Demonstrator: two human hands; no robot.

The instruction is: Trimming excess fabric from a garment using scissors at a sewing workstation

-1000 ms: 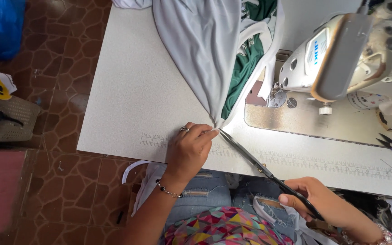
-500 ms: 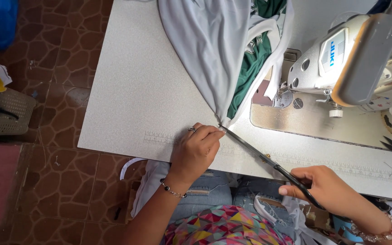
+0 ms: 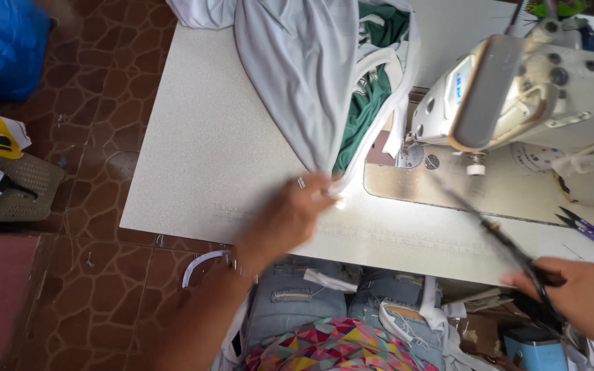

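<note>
Grey garment (image 3: 304, 75), with green and white cloth bundled inside: lies heaped on the white bench (image 3: 207, 151), its lower point drawn down to the front edge beside the sewing machine (image 3: 517, 96). Soft, light, limp knit by the look of it; I judge it will slide easily on the smooth bench and stretch if tugged. Best taken at the gathered point, where the folds meet.

My left hand (image 3: 290, 216) (blurred): fingers closed on that point, pinching the cloth.

My right hand (image 3: 582, 295): wrapped round the handles of long black scissors (image 3: 496, 237), blades angled up toward the machine, clear of the fabric.

Small purple thread snips (image 3: 589, 230): at rest on the bench, far right.
</note>
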